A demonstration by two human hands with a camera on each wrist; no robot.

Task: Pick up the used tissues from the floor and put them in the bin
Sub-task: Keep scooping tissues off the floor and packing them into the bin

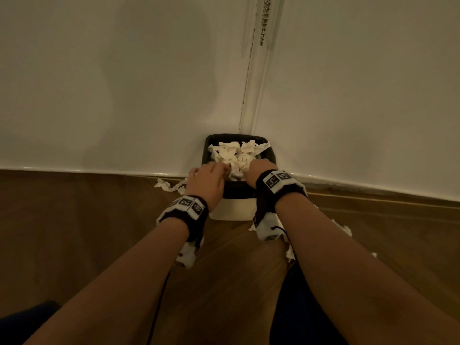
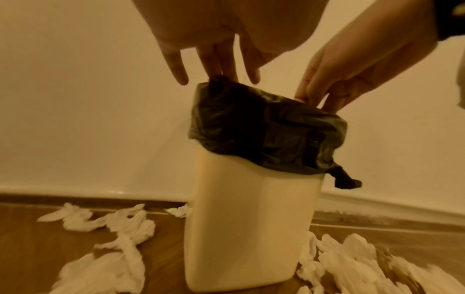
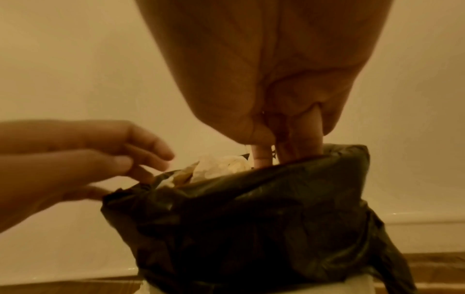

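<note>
A white bin (image 1: 232, 211) with a black liner (image 2: 264, 135) stands in the corner, heaped with crumpled white tissues (image 1: 236, 153). My left hand (image 1: 217, 170) hovers over the bin's near left rim with straight, spread fingers (image 2: 180, 69) pointing down and holding nothing. My right hand (image 1: 257, 168) reaches into the bin from the right. Its straight fingers (image 3: 299, 147) dip behind the liner (image 3: 251, 218) among the binned tissues (image 3: 221, 165), so the fingertips are hidden. Several more tissues lie on the floor to the left (image 2: 125, 226) and right (image 2: 352, 256) of the bin.
White walls meet behind the bin, with a skirting board (image 1: 74, 169) along the wooden floor (image 1: 99, 232). A bead chain (image 1: 265, 21) hangs in the corner above. One floor tissue (image 1: 169, 186) shows left of the bin, others (image 1: 346, 229) beneath my right forearm.
</note>
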